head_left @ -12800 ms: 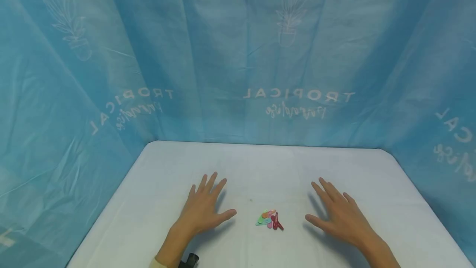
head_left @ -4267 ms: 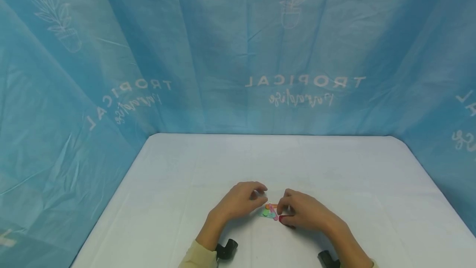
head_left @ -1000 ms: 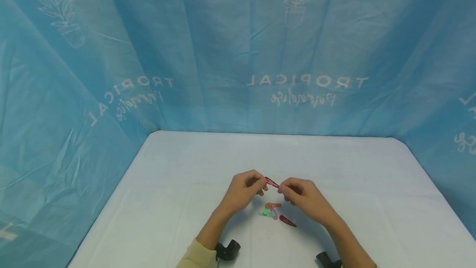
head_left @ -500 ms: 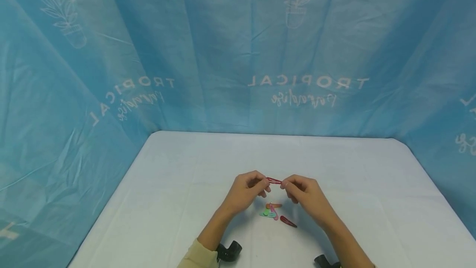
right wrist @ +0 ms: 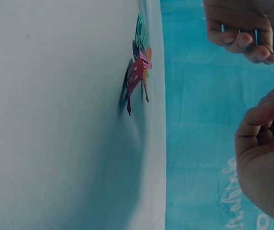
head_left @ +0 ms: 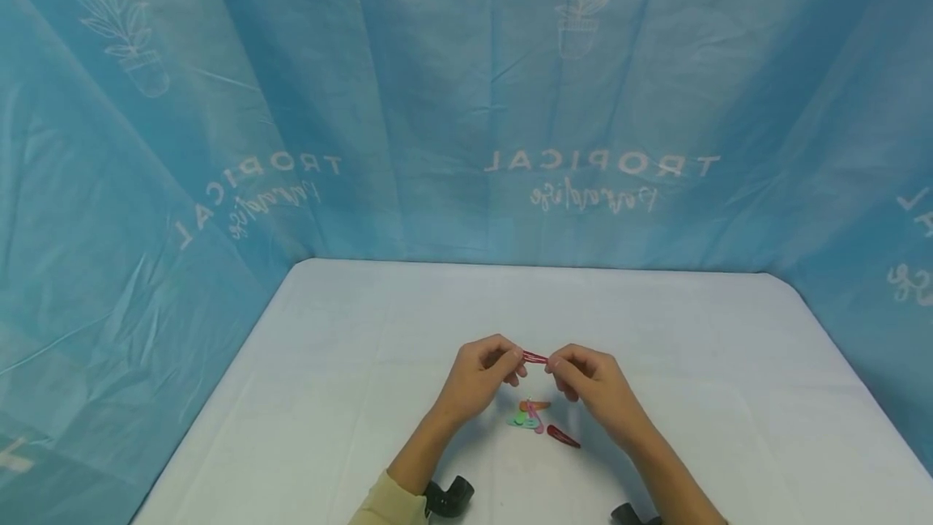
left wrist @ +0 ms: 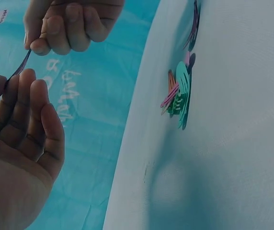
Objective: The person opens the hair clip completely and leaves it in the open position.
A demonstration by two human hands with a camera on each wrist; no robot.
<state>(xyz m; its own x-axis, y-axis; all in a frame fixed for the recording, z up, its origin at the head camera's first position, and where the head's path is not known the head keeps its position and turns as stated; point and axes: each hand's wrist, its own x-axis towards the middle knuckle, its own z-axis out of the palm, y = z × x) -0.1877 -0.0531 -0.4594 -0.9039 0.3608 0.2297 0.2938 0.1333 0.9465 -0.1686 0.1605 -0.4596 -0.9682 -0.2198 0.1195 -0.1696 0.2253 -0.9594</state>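
Above the table, a dark red snap hair clip (head_left: 535,357) is stretched between both hands. My left hand (head_left: 475,375) pinches one end between thumb and fingertips; my right hand (head_left: 594,383) pinches the other end. Both wrist views show the thin clip (left wrist: 21,66) edge-on between the two sets of fingers. Beneath the hands lies a small pile of hair clips: an orange clip (head_left: 535,406), a pink clip (head_left: 538,421) and a green clip (head_left: 521,418) overlap. Another dark red hair clip (head_left: 564,437) lies just to the right of the pile, flat on the cloth.
A white-covered table (head_left: 408,306) spreads around the hands, with rounded far corners. Blue printed curtains (head_left: 437,104) hang behind it and along both sides. Black wrist-worn devices (head_left: 449,497) sit at both wrists, near the bottom edge.
Earlier the hands were spread apart, then reached to the pile. One red clip has been lifted; the other now lies apart from the pile. In the last second the held clip has turned more level.
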